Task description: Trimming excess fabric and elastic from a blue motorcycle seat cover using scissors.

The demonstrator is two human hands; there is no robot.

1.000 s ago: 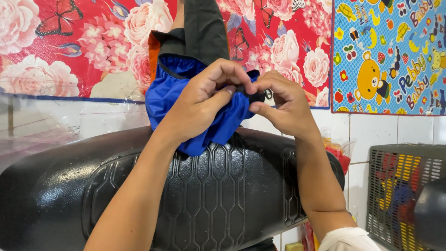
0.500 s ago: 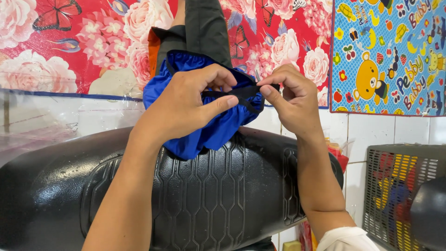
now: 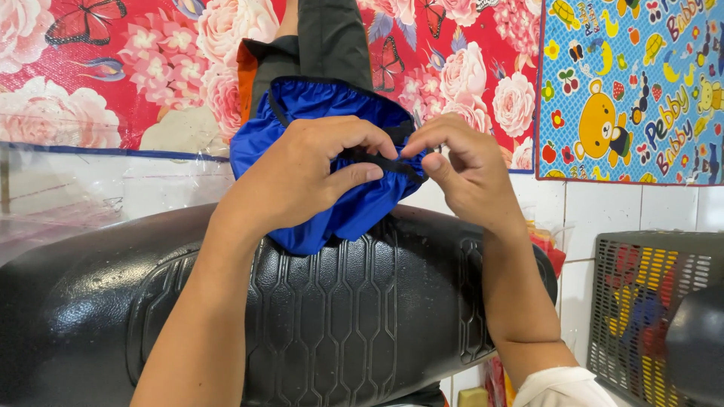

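Observation:
A blue fabric cover with a gathered black edge hangs over the top of a black motorcycle seat. My left hand pinches the cover and one end of a black elastic strap. My right hand pinches the strap's other end at the cover's right edge, so the strap is stretched between the two hands. A dark grey and orange cloth hangs above the blue cover.
A red flowered sheet and a blue cartoon sheet cover the wall behind. White tiles show below. A grey mesh basket with coloured things stands at the right, with a dark object in front.
My hands have moved slightly apart, and the black strap is now drawn out straight between them. The blue cover has opened a little wider at its top.

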